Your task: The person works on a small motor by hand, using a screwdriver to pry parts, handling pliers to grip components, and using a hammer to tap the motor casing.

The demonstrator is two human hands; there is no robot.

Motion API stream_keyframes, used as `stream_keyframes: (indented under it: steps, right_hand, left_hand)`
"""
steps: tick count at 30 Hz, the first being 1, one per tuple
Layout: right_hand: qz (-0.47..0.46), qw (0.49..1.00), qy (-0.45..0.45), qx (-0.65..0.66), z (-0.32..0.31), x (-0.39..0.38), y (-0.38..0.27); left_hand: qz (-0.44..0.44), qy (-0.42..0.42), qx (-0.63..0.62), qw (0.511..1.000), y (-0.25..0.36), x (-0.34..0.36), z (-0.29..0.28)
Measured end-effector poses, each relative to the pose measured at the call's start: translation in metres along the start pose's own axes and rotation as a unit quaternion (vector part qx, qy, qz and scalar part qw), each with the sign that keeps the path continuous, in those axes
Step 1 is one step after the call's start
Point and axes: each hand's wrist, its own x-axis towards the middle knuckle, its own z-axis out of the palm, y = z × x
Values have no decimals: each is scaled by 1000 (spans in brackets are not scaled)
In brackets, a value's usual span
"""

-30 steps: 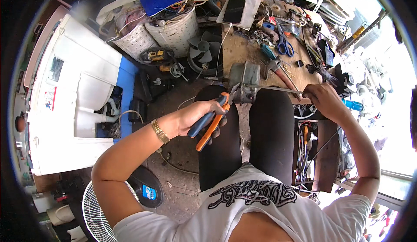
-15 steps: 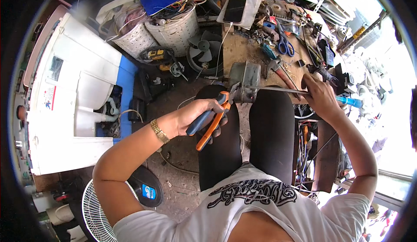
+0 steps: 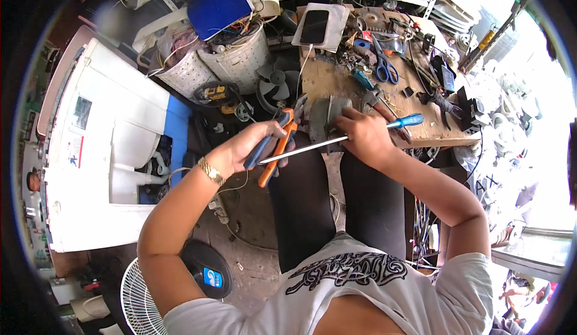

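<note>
My left hand is closed around pliers with orange and dark blue handles, their jaws pointing away from me. A long screwdriver with a blue handle lies through my right hand, which is closed on it. Its shaft slants left, and the tip overlaps the pliers' handles in view. Beyond my knees, at the bench's near edge, sits a grey metal housing. My right fingertips overlap its right side; whether they touch it, I cannot tell.
On the wooden bench lie a hammer, blue-handled scissors, a phone and loose parts. A white washing machine stands at left. A yellow-black drill and a fan blade are on the floor.
My right hand has swung left toward the grey housing; the screwdriver's shaft has left the housing and now points at the pliers. My left hand with the pliers has shifted slightly left.
</note>
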Motion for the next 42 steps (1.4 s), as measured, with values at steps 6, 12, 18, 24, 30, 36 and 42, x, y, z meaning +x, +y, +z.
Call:
stream_keyframes:
  steps: [6, 12, 18, 24, 30, 36, 42]
  right_hand:
    - [9, 989, 68, 129, 3, 7, 0]
    - [194, 976, 27, 92, -23, 13, 39]
    - [249, 964, 63, 60, -28, 89, 147]
    - [221, 971, 4, 93, -45, 121, 192]
    - [298, 922, 41, 243, -97, 68, 182]
    - [269, 894, 129, 333, -126, 10, 139]
    - [348, 835, 45, 424, -120, -37, 118]
  left_hand:
    - [-32, 98, 288, 952, 74, 69, -4]
    - [26, 86, 495, 865, 132, 179, 3]
    - [46, 145, 512, 846, 142, 223, 3]
    - [34, 84, 678, 730, 119, 224, -20]
    - [117, 181, 731, 648, 94, 234, -11]
    - [50, 243, 740, 625, 99, 201, 47]
    - [-105, 74, 723, 678, 84, 196, 63]
